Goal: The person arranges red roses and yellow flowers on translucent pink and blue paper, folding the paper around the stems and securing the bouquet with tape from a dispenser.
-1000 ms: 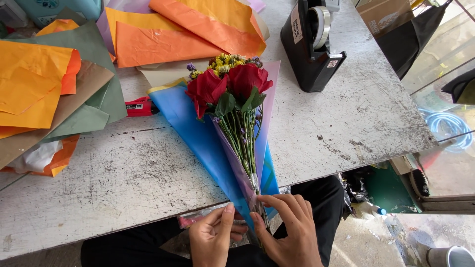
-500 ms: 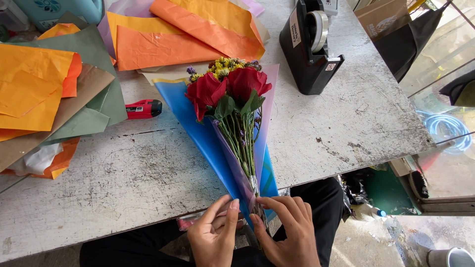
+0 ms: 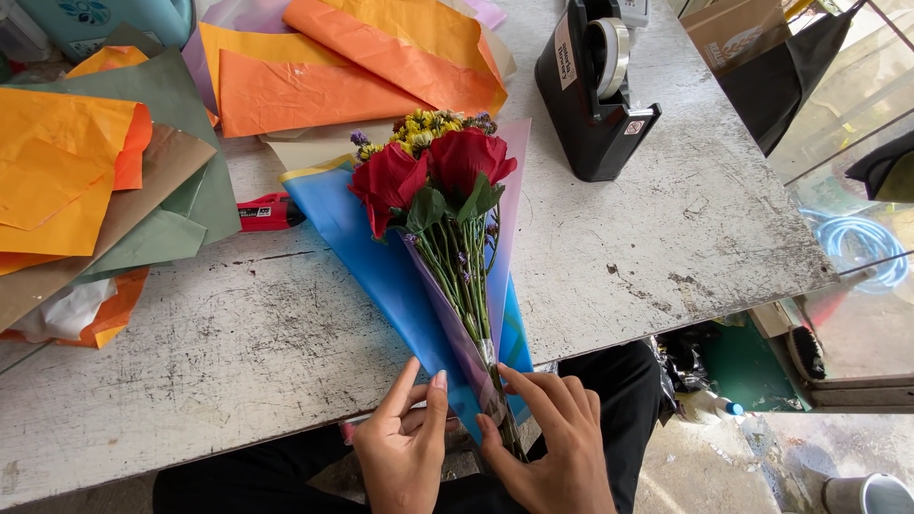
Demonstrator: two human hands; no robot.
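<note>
A bouquet of two red roses [image 3: 433,176] with small yellow flowers and green stems [image 3: 464,276] lies on blue wrapping paper [image 3: 381,266] on a worn white table [image 3: 219,343]. A clear pinkish sheet covers the stems. At the table's near edge my left hand [image 3: 405,447] pinches the lower edge of the blue paper. My right hand [image 3: 552,447] presses on the bottom of the wrapped stems beside it.
Stacks of orange, yellow, green and brown paper sheets [image 3: 114,181] cover the far left. A small red tool [image 3: 267,213] lies left of the blue paper. A black tape dispenser [image 3: 595,86] stands at the far right. The table's right edge drops to the floor.
Both hands have shifted slightly along the base of the bouquet, and the left fingers have closed further onto the paper edge. The bouquet has stayed where it was.
</note>
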